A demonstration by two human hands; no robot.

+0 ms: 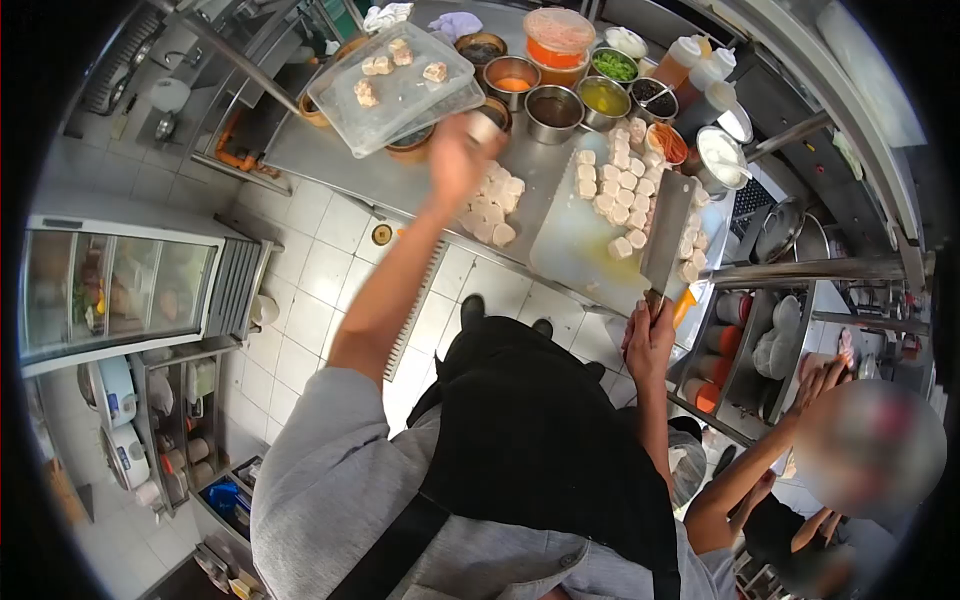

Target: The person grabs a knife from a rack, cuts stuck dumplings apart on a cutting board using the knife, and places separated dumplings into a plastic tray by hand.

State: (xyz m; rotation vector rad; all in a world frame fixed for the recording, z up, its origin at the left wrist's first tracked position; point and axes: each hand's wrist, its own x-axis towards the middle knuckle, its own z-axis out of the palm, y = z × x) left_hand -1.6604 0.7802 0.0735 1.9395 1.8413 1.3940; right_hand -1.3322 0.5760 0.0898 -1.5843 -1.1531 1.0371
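In the head view my left hand is raised beside the clear plastic tray, slightly blurred. A pale chunk shows at its fingers. Several mottled chunks lie in the tray. My right hand grips the handle of a cleaver, its broad blade over the right side of the cutting board. Rows of pale, rounded chunks sit on the board, with more right of the blade. Another pile of chunks rests on the steel counter below my left hand.
Metal pots of sauce, chopped greens, an orange tub and squeeze bottles line the counter's back. A co-worker's arm is at lower right. A glass-front fridge stands left.
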